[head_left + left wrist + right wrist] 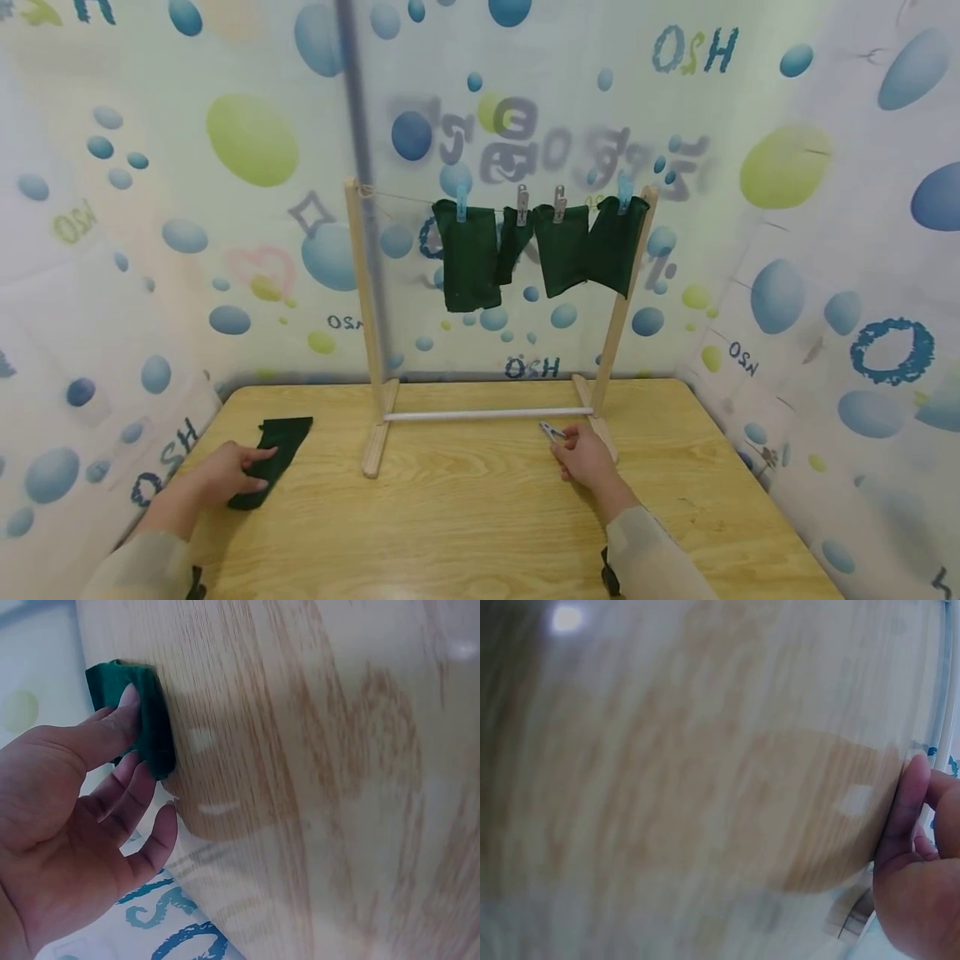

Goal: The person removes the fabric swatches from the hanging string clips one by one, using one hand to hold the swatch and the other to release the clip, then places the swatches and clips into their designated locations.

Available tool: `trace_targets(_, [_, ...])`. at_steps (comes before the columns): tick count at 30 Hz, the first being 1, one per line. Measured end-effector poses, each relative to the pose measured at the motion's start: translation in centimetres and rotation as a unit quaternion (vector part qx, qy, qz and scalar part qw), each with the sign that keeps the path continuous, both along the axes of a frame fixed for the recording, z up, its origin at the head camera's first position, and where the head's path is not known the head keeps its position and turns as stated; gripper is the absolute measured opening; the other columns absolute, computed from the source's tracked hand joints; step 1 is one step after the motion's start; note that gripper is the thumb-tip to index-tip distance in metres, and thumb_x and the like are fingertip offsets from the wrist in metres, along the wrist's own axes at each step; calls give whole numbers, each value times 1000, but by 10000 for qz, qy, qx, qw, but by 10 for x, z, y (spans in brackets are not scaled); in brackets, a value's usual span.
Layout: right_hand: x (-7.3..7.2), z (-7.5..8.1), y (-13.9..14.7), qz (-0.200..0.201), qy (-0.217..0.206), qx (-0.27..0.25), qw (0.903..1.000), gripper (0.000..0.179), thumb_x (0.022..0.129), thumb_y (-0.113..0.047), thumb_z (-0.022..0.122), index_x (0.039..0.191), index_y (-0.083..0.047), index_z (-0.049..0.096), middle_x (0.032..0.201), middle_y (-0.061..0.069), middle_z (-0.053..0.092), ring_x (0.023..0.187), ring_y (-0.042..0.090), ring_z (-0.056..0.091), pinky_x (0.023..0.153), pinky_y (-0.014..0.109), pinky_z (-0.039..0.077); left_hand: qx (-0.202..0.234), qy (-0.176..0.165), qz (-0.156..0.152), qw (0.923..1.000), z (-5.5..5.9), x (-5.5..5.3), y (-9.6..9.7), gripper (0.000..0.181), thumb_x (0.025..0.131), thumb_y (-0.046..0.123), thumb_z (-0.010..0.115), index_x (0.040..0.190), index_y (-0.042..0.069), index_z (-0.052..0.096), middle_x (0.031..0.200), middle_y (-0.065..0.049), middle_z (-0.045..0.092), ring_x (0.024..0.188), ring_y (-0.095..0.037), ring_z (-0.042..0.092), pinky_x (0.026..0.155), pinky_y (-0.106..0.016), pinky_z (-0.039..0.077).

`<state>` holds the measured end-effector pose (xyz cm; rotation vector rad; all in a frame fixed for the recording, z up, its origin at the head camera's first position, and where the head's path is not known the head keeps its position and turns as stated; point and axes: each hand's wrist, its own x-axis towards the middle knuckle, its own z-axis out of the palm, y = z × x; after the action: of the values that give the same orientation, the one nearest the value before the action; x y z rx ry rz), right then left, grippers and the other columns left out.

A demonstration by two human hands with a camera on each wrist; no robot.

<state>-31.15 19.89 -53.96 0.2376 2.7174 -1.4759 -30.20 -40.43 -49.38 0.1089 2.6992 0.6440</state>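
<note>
A dark green cloth [279,446] lies at the left of the wooden table. My left hand [228,477] reaches over it, thumb and index finger resting on the cloth, their tips apart. In the left wrist view, the thumb of the left hand [82,802] crosses in front of the cloth [154,724] and the other fingers are loosely bent. On the right, my right hand [588,457] pinches a small grey clothespin [552,431] near the rack's right foot. The right wrist view shows part of that hand [915,877], with the clothespin hidden.
A wooden drying rack [363,292] stands at the table's back, with a white bar [487,413] low between its feet. Several green cloths, such as this one [471,262], hang from its string by clothespins [522,206]. A patterned curtain [255,333] surrounds the table [450,517].
</note>
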Motion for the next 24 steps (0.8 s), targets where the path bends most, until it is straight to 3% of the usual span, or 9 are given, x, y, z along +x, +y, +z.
trace_targets(3, [0,1,0,-7,-29,-32,10000,40,106,-9,70,139,7,54,112,19,62,62,14,63,56,27,59,65,75,-57,9999,1,0,0,72,94,19,87,155,-5,55,139,-49,57,133,-66,54,112,-73,47])
trace_targets(6, [2,1,1,3,-41,-17,10000,39,106,-9,70,138,7,54,109,17,62,61,14,62,56,27,58,135,196,-112,9997,1,1,0,71,95,17,86,154,-6,55,116,-37,65,114,-51,62,104,-61,54])
trace_targets(9, [3,2,0,25,-32,5,10000,38,106,-9,69,137,7,54,106,16,61,60,14,62,55,27,56,187,268,-171,9993,1,2,1,71,96,14,86,154,-9,54,94,-15,54,95,-33,52,88,-48,48])
trace_targets(11, [3,3,0,45,-18,44,10000,38,106,-10,69,137,7,54,105,16,61,60,14,62,55,27,56,185,261,-135,9994,-1,2,0,70,96,14,85,154,-8,53,92,-10,50,93,-30,50,87,-46,46])
trace_targets(15, [4,3,0,74,-26,49,10000,38,107,-10,69,138,7,53,105,16,61,60,14,62,55,27,56,100,246,-155,9995,-4,2,-2,72,96,17,86,155,-8,53,108,-25,59,104,-39,58,98,-57,54])
trace_targets(19, [5,3,1,96,-30,46,9999,38,107,-10,68,138,7,53,104,15,61,60,14,61,56,27,56,0,193,-140,9997,-3,3,-1,72,96,19,86,156,-7,53,129,-42,57,121,-55,60,107,-70,51])
trace_targets(24, [5,3,0,91,-18,74,9999,39,107,-11,68,138,6,53,105,15,61,60,14,61,56,27,57,-91,236,-194,9995,-3,5,-2,72,98,21,84,156,-7,52,131,-45,55,121,-56,60,107,-71,51])
